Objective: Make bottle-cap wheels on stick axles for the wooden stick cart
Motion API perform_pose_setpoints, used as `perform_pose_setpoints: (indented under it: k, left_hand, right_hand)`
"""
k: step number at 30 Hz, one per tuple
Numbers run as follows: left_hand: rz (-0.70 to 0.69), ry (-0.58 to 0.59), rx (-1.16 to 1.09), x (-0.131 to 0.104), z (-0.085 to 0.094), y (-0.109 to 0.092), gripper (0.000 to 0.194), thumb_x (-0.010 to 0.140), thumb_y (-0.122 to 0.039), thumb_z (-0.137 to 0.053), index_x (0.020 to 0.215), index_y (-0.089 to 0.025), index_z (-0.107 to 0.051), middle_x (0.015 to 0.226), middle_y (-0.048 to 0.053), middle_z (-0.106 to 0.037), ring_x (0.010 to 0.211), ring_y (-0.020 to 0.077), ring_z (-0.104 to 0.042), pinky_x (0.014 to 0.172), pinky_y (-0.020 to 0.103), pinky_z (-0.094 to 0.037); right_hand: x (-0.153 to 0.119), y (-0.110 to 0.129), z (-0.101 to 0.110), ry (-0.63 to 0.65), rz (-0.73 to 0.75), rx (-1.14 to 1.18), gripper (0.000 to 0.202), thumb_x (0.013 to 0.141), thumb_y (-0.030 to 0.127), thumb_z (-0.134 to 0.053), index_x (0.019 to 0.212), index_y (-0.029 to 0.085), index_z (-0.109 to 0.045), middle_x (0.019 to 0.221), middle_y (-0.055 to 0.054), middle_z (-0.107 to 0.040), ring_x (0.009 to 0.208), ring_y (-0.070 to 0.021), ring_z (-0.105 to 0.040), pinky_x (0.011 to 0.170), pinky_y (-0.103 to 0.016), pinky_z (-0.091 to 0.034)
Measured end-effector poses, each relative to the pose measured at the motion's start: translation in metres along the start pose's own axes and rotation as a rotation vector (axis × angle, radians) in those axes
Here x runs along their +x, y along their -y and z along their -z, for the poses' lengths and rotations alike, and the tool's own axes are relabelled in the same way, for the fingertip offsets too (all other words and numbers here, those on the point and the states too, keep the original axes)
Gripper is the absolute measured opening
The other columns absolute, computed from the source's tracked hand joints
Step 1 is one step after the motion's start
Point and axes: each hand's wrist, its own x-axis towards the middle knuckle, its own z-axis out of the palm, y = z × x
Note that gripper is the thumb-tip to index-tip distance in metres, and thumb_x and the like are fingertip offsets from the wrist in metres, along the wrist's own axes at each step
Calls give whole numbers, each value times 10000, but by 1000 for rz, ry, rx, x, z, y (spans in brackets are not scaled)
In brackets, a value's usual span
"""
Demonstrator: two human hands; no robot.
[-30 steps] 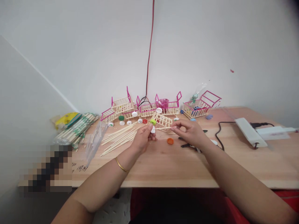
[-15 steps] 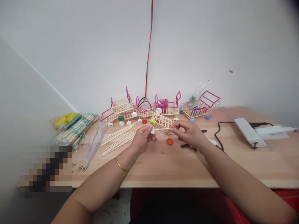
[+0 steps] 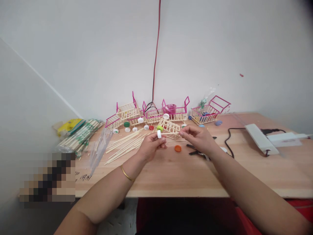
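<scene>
Between thumb and fingers, my left hand (image 3: pixel 152 146) pinches a white bottle cap (image 3: pixel 159 134), which stands on edge. From the cap a thin wooden stick (image 3: pixel 170 133) runs level to the right, where the closed fingertips of my right hand (image 3: pixel 197 136) grip its far end. Whether the stick is fixed to the cap I cannot tell. Just behind lie a yellow-green cap (image 3: pixel 159 127) and a small stick frame (image 3: pixel 172 126). An orange cap (image 3: pixel 177 148) rests on the table below the stick.
Stick carts with pink trim (image 3: pixel 127 111) and coloured caps line the wall. Loose sticks (image 3: pixel 126 148) and bagged sticks (image 3: pixel 80 135) lie left. Black-handled pliers (image 3: pixel 194 151) sit by my right wrist; a white power strip (image 3: pixel 261 138) with a black cable is right.
The white cap has turned in my left fingers and now shows its side, where before it was partly covered. My right hand has shifted only slightly, still gripping the stick.
</scene>
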Motion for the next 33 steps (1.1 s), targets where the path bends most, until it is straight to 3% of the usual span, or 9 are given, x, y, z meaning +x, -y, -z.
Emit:
perform_pose_setpoints:
  k: [5, 10, 14, 18, 22, 26, 28, 31, 33]
  left_hand:
    - [-30, 31, 93, 0, 1, 2, 248, 701, -296, -742, 748, -123, -570, 589, -39, -556, 508, 57, -505, 603, 238, -477]
    - [27, 167, 169, -3, 1, 3, 294, 758, -389, -675, 768, -157, -494, 563, -55, -524, 536, 86, -536, 624, 259, -477]
    - [60, 206, 228, -2, 1, 4, 322, 790, -431, -613, 715, -171, -440, 537, -63, -474, 521, 88, -521, 602, 250, -458]
    - [24, 186, 247, -1, 2, 5, 335, 818, -424, -556, 652, -180, -399, 518, -91, -352, 454, 63, -425, 611, 282, -491]
    - [-16, 146, 321, -1, 5, 4, 374, 850, -432, -501, 593, -186, -383, 465, -89, -341, 411, 63, -370, 566, 277, -491]
    - [-38, 83, 352, -1, 5, 2, 481, 856, -489, -500, 506, -180, -385, 384, -76, -337, 382, 71, -410, 544, 261, -465]
    - [-65, 51, 345, -1, 4, 1, 498, 842, -499, -530, 491, -166, -411, 396, -51, -406, 423, 81, -480, 567, 251, -461]
    - [-100, 16, 258, -1, 2, -1, 333, 780, -450, -640, 694, -136, -571, 592, -11, -584, 574, 106, -590, 614, 250, -482]
    - [-105, 6, 201, -1, 1, -2, 310, 727, -399, -710, 877, -149, -604, 692, -11, -617, 617, 109, -607, 632, 261, -501]
  right_hand:
    - [0, 4, 0, 3, -58, 43, 287, 805, 469, -610, 771, 188, -657, 687, -19, -612, 627, -150, -517, 583, -285, -406]
    - [0, 7, 3, -29, -76, 144, 275, 799, 459, -626, 737, 192, -632, 653, -1, -581, 607, -134, -494, 576, -273, -392]
    - [2, 1, 3, -151, -90, 291, 254, 800, 443, -646, 717, 206, -610, 622, 18, -541, 593, -117, -477, 574, -263, -390]
    - [8, -6, 5, -298, -94, 569, 252, 779, 451, -676, 697, 225, -602, 597, 32, -483, 570, -109, -448, 570, -267, -409]
    - [13, -9, 8, -378, -115, 751, 269, 730, 449, -724, 662, 228, -585, 654, 28, -504, 546, -89, -419, 521, -246, -398]
    - [11, -11, 7, -326, -155, 655, 287, 781, 473, -669, 663, 224, -588, 632, 19, -508, 549, -100, -428, 509, -250, -377]
    - [8, -10, 6, -252, -164, 533, 326, 804, 505, -627, 656, 218, -580, 615, 13, -505, 563, -114, -445, 526, -263, -377]
    - [5, -7, 6, -170, -142, 364, 385, 825, 529, -584, 618, 207, -547, 591, 18, -489, 574, -118, -446, 566, -271, -370]
    - [3, -5, 6, -150, -125, 289, 404, 835, 527, -569, 600, 201, -526, 579, 27, -476, 567, -112, -430, 579, -269, -355]
